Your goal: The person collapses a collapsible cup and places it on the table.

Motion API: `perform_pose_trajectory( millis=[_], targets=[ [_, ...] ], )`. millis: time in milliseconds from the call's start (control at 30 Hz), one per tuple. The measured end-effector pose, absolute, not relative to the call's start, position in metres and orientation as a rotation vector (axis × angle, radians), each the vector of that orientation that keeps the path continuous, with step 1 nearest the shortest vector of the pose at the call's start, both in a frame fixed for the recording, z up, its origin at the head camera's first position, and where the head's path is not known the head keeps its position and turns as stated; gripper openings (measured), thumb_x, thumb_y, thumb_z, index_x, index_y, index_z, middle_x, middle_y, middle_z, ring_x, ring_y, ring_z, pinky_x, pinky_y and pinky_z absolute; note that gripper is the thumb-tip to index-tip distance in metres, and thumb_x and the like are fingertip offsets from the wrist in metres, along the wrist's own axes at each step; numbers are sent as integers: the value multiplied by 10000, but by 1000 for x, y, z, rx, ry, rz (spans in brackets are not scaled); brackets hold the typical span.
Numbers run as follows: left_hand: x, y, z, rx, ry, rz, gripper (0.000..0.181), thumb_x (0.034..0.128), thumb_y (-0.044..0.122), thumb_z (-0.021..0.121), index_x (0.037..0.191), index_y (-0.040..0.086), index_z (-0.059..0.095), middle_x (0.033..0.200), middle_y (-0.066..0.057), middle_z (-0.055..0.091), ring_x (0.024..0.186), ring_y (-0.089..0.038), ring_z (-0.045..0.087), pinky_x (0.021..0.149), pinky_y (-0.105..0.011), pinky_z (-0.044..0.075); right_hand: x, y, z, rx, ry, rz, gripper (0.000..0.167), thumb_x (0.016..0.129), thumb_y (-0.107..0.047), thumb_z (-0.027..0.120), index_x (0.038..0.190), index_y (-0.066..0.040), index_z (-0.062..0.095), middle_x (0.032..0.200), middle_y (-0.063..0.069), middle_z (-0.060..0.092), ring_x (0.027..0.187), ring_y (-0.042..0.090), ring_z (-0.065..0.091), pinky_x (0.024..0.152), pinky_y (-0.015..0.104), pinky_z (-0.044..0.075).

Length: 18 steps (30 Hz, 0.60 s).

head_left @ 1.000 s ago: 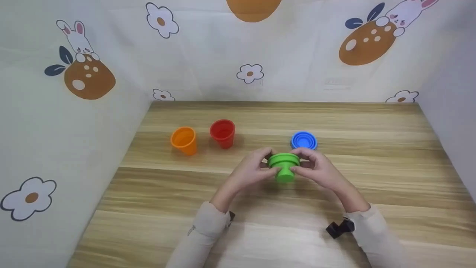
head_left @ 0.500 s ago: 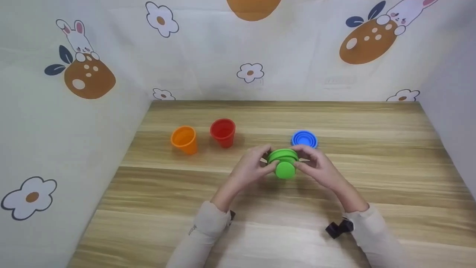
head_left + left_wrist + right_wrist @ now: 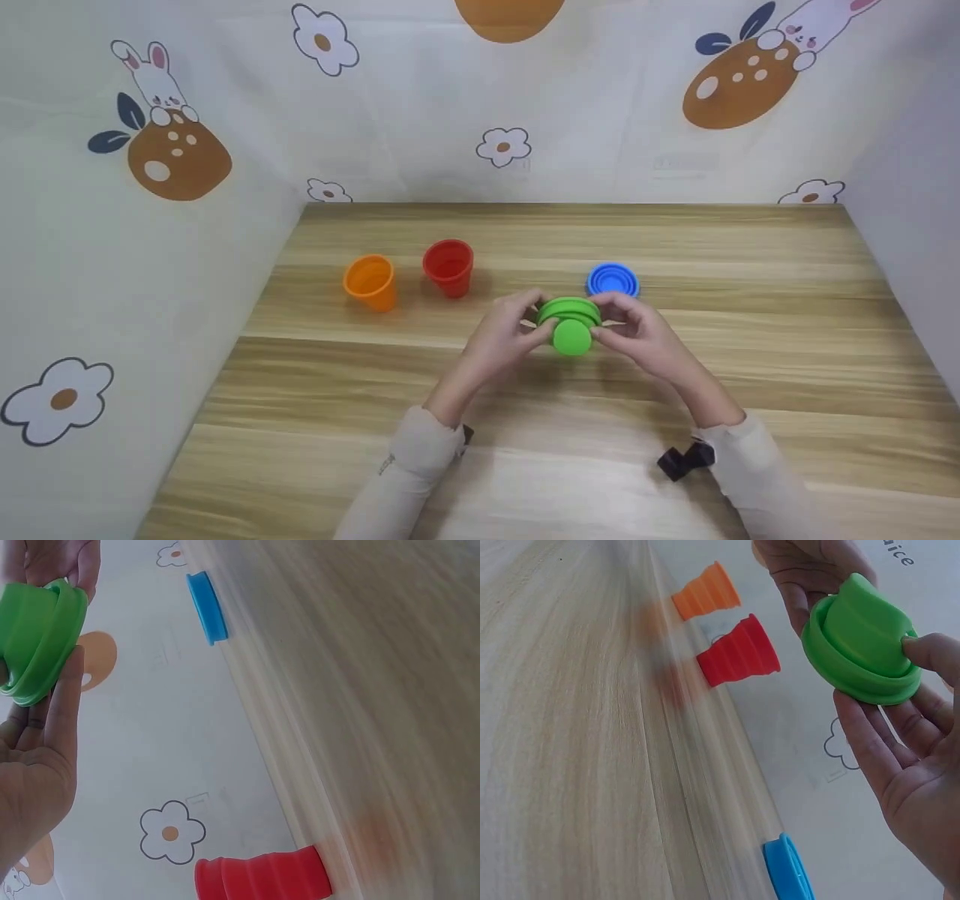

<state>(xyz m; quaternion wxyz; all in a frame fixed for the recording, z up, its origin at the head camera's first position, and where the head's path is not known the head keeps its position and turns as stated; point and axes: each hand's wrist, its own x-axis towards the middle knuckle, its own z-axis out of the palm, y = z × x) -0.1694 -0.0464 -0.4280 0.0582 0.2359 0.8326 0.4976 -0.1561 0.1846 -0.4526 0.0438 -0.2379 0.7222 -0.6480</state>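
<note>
A green collapsible cup (image 3: 572, 337) is held off the table between both hands, its round base facing the head camera and its rim partly folded. The left hand (image 3: 504, 334) pinches its left side, thumb near the base and fingers at the rim. On the other side the right hand (image 3: 643, 335) grips it in the same way. In the right wrist view the green cup (image 3: 866, 637) looks tilted, with a folded ring around its wider end. The left wrist view shows the green cup (image 3: 41, 641) with fingers under its rim.
An orange cup (image 3: 372, 283) and a red cup (image 3: 449, 268) stand upright at the left of the wooden table (image 3: 360, 390). A flattened blue cup (image 3: 613, 280) lies just behind the right hand. Patterned walls (image 3: 420, 97) border the table.
The green cup has tipped so that its base faces the head camera, and its lower part sticks out less. Both hands have risen slightly with it and keep their hold.
</note>
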Motion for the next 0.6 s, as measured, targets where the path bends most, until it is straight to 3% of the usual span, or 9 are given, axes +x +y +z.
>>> perform_pose_trajectory(
  millis=[100, 267, 367, 500, 600],
  targets=[
    [-169, -47, -426, 715, 2512, 1479, 151, 931, 65, 630, 1078, 33, 638, 1051, -124, 693, 967, -258, 690, 785, -219, 609, -155, 183, -451, -680, 2279, -1947, 345, 904, 54, 643, 1220, 151, 543, 1111, -90, 668, 1037, 5, 643, 880, 191, 575],
    [-168, -49, -420, 812, 2571, 1306, 319, 909, 71, 662, 1225, 83, 631, 1184, -76, 692, 1094, -192, 676, 943, -289, 581, -153, 181, -449, -669, 2432, -1803, 301, 902, -2, 684, 1188, 61, 617, 1100, 144, 693, 979, 64, 667, 877, 205, 579],
    [-169, -50, -419, 858, 2600, 1264, 326, 906, 73, 672, 1230, 82, 636, 1187, -74, 702, 1091, -175, 684, 941, -260, 576, -153, 182, -449, -692, 2467, -1767, 308, 911, -21, 683, 1206, 43, 623, 1109, 211, 688, 980, 76, 668, 869, 201, 580],
    [-170, -50, -419, 841, 2582, 1335, 290, 914, 55, 650, 1204, 46, 637, 1159, -106, 709, 1043, -216, 700, 868, -197, 582, -154, 184, -452, -718, 2392, -1838, 378, 913, 11, 659, 1278, 67, 579, 1161, 183, 680, 1012, 49, 659, 875, 198, 580],
    [-171, -50, -420, 801, 2570, 1408, 280, 913, 37, 638, 1193, 27, 638, 1145, -122, 708, 1016, -245, 703, 835, -195, 591, -156, 186, -454, -753, 2281, -1906, 427, 916, 41, 629, 1325, 100, 521, 1207, 41, 681, 1055, 31, 655, 909, 196, 567]
  ],
)
